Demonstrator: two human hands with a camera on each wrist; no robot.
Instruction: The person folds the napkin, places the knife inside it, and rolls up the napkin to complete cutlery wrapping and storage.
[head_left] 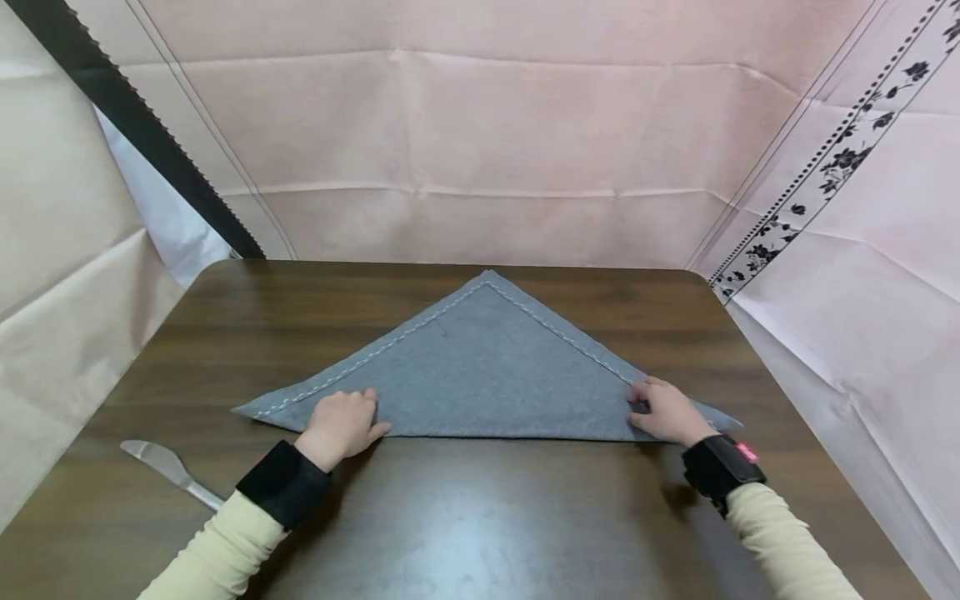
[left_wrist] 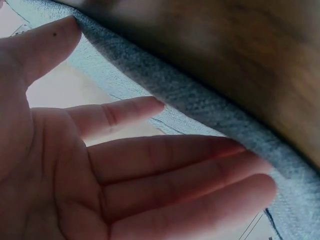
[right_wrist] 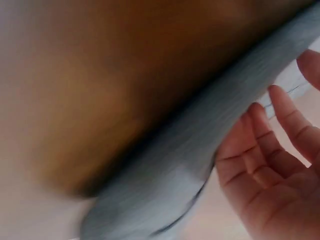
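A blue-grey cloth napkin (head_left: pixel 510 367), folded into a triangle, lies with its tip at the table's far edge and its long fold towards me. White stitching runs along its two upper sides. My left hand (head_left: pixel 341 425) rests on the left part, near the long fold. In the left wrist view its fingers (left_wrist: pixel 175 160) are straight, their tips against the cloth (left_wrist: pixel 165 80). Towards the right corner my right hand (head_left: pixel 667 408) touches the napkin. Loosely bent fingers (right_wrist: pixel 270 145) of that hand meet the cloth (right_wrist: pixel 185 140) in the right wrist view.
On the left of the brown wooden table (head_left: pixel 480 517) lies a silver table knife (head_left: pixel 167 465), its handle end hidden by my left sleeve (head_left: pixel 225 542). Pale sheeting (head_left: pixel 480 125) hangs behind the table and at both sides.
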